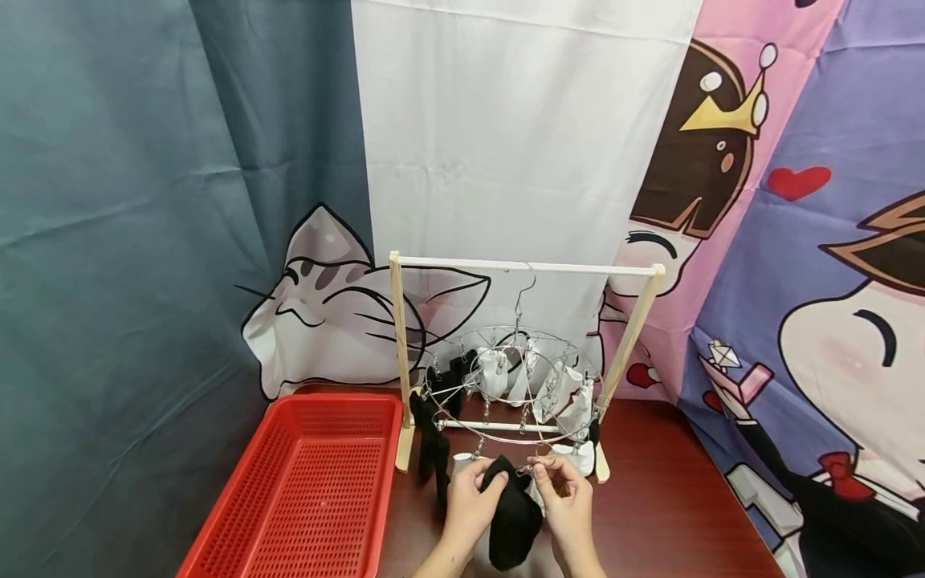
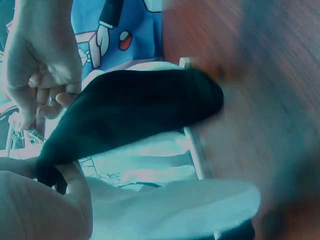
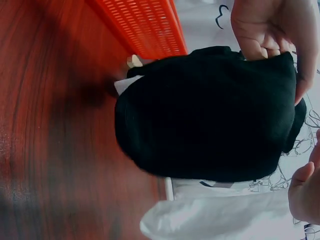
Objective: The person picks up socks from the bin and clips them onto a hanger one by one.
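In the head view, my left hand (image 1: 470,498) pinches a black sock (image 1: 515,522) near its top edge, and the rest of the sock hangs down. My right hand (image 1: 566,498) pinches a small metal clip (image 1: 524,470) at the front of a round wire drying hanger (image 1: 506,440), just right of the sock's top. White socks (image 1: 493,373) and black socks (image 1: 433,449) hang from other clips around the ring. The left wrist view has the black sock (image 2: 130,110) stretched between thumb and fingers, with a white sock (image 2: 175,205) hanging beside it.
A wooden rack (image 1: 400,337) with a white rod (image 1: 462,263) carries the hanger by its hook (image 1: 519,297). To the left stands a red perforated basket (image 1: 386,506) on the reddish-brown table (image 1: 672,498). Printed cloth (image 1: 520,144) hangs behind.
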A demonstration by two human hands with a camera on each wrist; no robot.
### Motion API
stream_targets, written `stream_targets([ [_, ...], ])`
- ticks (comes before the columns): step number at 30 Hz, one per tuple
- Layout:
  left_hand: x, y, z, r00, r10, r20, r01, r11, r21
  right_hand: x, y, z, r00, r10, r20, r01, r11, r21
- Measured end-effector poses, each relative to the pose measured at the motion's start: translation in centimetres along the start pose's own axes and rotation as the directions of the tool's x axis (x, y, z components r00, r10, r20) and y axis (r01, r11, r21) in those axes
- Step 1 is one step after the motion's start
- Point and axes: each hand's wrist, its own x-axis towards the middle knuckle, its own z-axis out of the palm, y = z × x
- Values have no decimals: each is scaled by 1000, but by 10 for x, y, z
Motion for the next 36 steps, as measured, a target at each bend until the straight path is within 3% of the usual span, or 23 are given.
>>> stream_targets([
  [2, 1, 0, 3, 999, -36, -6, 36, 998, -60, 0, 0, 0, 1000, -31, -3, 31, 999, -11],
  [6, 4, 1, 5, 996, -62, 66, 72, 984, -166, 0, 2, 1, 989, -149, 9, 150, 988, -29],
  [10, 5, 2, 4, 989, -48, 140, 72, 981, -177, 4, 5, 0, 942, -332, 42, 333, 943, -16],
  [13, 5, 2, 2, 985, -17, 170, 44, 987, -155, 6, 6, -1, 920, -388, 58, 389, 921, -10],
  [15, 6, 1, 0, 980, 3, 197, 28, 988, -151, 6, 5, -2, 929, -364, 59, 366, 930, -25],
  [21, 11, -1, -4, 959, 89, 270, -67, 994, -90, 6, 2, -5, 984, -167, 67, 172, 982, -81],
  [24, 12, -1, -5, 949, 130, 286, -120, 991, -53, 6, 3, -6, 989, -122, 82, 131, 986, -108],
  [28, 13, -2, -6, 947, 144, 287, -138, 990, -41, 6, 4, -7, 989, -99, 110, 115, 981, -155],
  [32, 12, -4, -6, 956, 173, 235, -177, 984, -3, 5, 4, -6, 990, -33, 139, 55, 985, -161],
  [36, 14, -9, -8, 967, 219, 133, -233, 967, 104, 5, 5, -5, 985, 42, 166, -17, 989, -148],
])
